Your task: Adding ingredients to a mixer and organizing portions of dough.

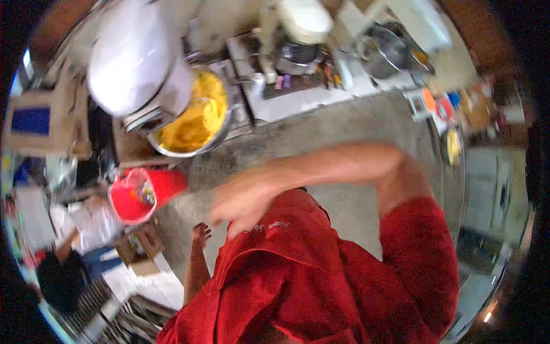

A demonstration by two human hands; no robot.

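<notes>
Across the front of my red apron [281,269], my right hand [240,203] reaches leftward, blurred, its fingertips too smeared to tell whether it holds anything. Lower and to its left, my left hand [200,234] hangs by my side with its fingers apart and nothing in them. Above my hands stands a white machine, apparently a mixer [132,57], over a large steel bowl [203,143] of yellow batter or dough [195,123]. A red bin [129,200] with a bag inside sits on the floor to the left of my hands.
A counter [275,106] along the back holds a smaller machine [301,28], small bottles and a metal pan [384,51]. Boxes and containers [475,109] crowd the right. At the lower left are another person [60,275] in dark clothing, cardboard [140,252] and a white surface [160,286].
</notes>
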